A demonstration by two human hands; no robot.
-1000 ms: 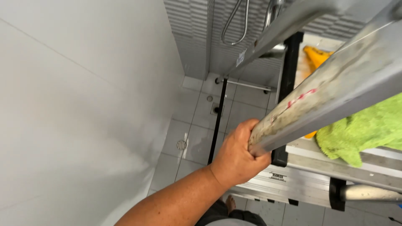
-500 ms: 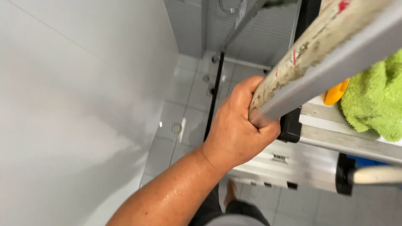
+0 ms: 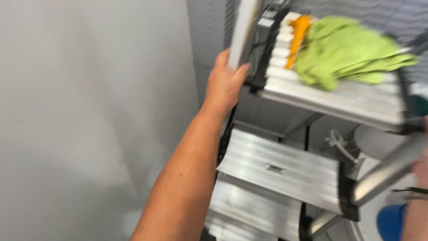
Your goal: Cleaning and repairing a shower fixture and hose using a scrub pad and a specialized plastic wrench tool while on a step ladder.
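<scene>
My left hand [image 3: 225, 82] is closed around the left side rail [image 3: 243, 31] of an aluminium step ladder, just beside its top platform [image 3: 339, 100]. A crumpled green cloth [image 3: 345, 49] and an orange object [image 3: 298, 33] lie on that platform. Ribbed steps [image 3: 281, 167] descend below it. My right hand [image 3: 420, 172] shows only as a sliver at the right edge, against the ladder's right rail [image 3: 383, 174]. Its grip is cut off by the frame. The picture is motion-blurred.
A plain grey-white wall [image 3: 89, 111] fills the left half, close to the ladder. A grey ribbed wall [image 3: 209, 35] stands behind it. A white rounded fixture [image 3: 379, 140] and a blue object [image 3: 391, 222] sit low on the right.
The view has swung from looking down at the tiled floor to looking at the ladder's platform and steps. My left hand has stayed gripped on the rail. My right hand has come into view.
</scene>
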